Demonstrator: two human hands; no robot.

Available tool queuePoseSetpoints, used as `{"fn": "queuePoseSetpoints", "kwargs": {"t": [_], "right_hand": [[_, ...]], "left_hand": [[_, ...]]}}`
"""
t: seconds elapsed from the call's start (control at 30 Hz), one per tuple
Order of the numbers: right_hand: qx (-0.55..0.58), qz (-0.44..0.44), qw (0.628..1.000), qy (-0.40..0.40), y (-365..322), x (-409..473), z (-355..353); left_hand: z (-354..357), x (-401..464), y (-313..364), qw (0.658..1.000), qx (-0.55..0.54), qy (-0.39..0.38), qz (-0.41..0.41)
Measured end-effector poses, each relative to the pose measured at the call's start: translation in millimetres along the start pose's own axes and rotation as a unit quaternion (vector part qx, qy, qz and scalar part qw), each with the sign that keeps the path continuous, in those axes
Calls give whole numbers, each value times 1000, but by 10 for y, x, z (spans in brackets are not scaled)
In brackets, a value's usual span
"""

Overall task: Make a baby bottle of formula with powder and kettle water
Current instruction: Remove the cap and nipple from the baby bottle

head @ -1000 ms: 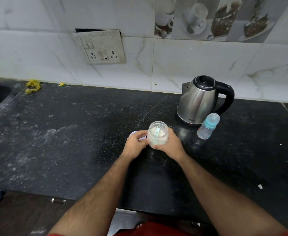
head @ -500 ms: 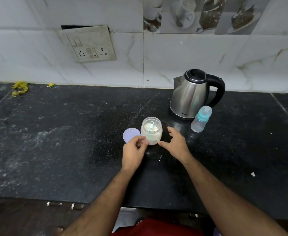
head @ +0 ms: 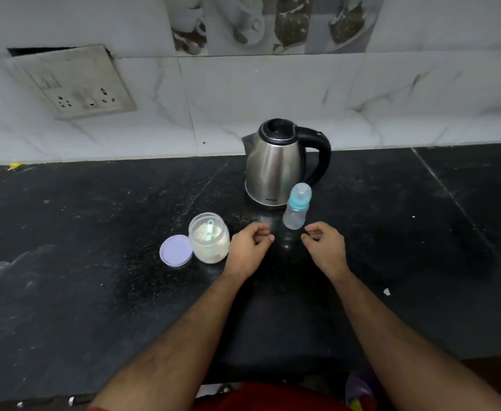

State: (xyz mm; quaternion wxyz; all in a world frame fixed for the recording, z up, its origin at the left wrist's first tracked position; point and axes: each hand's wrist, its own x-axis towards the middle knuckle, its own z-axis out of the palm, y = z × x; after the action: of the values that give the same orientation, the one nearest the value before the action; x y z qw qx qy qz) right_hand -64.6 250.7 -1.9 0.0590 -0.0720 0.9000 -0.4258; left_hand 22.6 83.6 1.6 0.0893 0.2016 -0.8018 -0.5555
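From the head view, your left hand (head: pixel 249 247) and right hand (head: pixel 326 247) hover apart over the middle of the bench (head: pixel 95 292), fingers loosely curled and holding nothing, while the powder jar (head: pixel 209 238) stands open with its scoop (head: pixel 210 235) inside and its lid (head: pixel 175 250) lying just beside it. The baby bottle (head: pixel 296 207) stands capped just in front of the kettle (head: pixel 276 164), toward the back edge. You seem to be between opening the powder and readying the bottle; the next move likely calls for gripping it and unscrewing its top.
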Motion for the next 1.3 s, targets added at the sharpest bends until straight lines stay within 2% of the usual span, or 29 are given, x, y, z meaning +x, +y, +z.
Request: {"fn": "queuePoseSetpoints", "kwargs": {"t": [0.2, 0.37, 0.53, 0.87, 1.07, 1.3], "right_hand": [[17, 54, 997, -55, -16, 466, -244], [37, 53, 991, -118, -102, 704, -226], [71, 39, 986, -144, -130, 812, -152], [66, 19, 985, -157, -48, 725, -72], [76, -4, 976, -202, -18, 514, -172], [156, -12, 962, -225, 39, 73, -284]], "left_hand": [[182, 452, 297, 999, -21, -36, -30], [307, 659, 369, 998, -19, -43, -40], [392, 733, 376, 998, -23, -49, -39], [493, 617, 391, 998, -28, -45, -21], [431, 434, 349, 998, -35, -44, -16], [318, 101, 314, 992, -94, -83, -25]]}}
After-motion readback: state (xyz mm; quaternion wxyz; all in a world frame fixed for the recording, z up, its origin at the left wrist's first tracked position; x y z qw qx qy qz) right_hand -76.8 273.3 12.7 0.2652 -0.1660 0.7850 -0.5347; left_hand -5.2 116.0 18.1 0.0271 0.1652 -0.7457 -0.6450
